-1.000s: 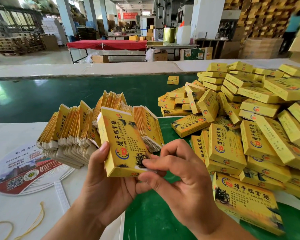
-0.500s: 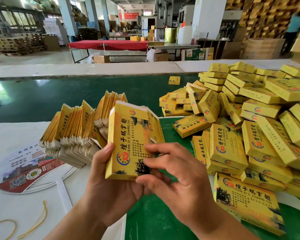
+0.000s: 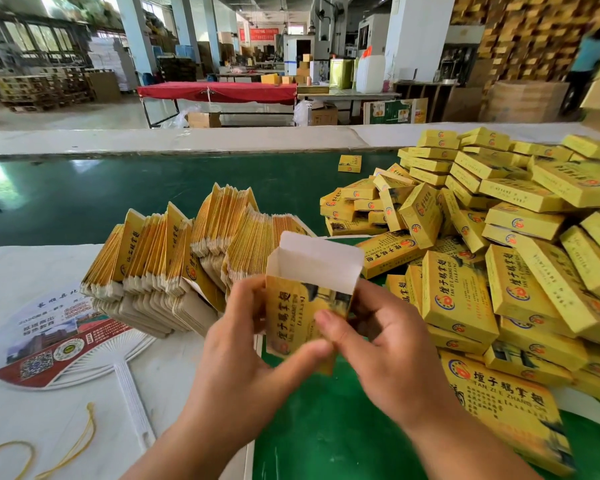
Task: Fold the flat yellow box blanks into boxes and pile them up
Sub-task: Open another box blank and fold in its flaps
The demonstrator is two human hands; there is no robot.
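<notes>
Mid-fold, lower centre of frame. Both hands gripped one box (image 3: 305,306) held above the desk (image 3: 66,410): left hand (image 3: 243,348) curled round its left side, right hand (image 3: 378,344) pinching the right edge. Top flaps stood open; the white inside looked empty. Bottom end hidden, so I couldn't tell whether it was closed. Next move, I judged: tuck the top flaps shut, then drop it on the pile of boxes (image 3: 499,244) at right. Stack of flat blanks (image 3: 174,258) waited left of centre.

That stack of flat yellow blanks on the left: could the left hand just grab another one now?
Probably not yet: the left hand is gripping the half-folded box. The stack of blanks lies just beyond, with nothing between.
</notes>
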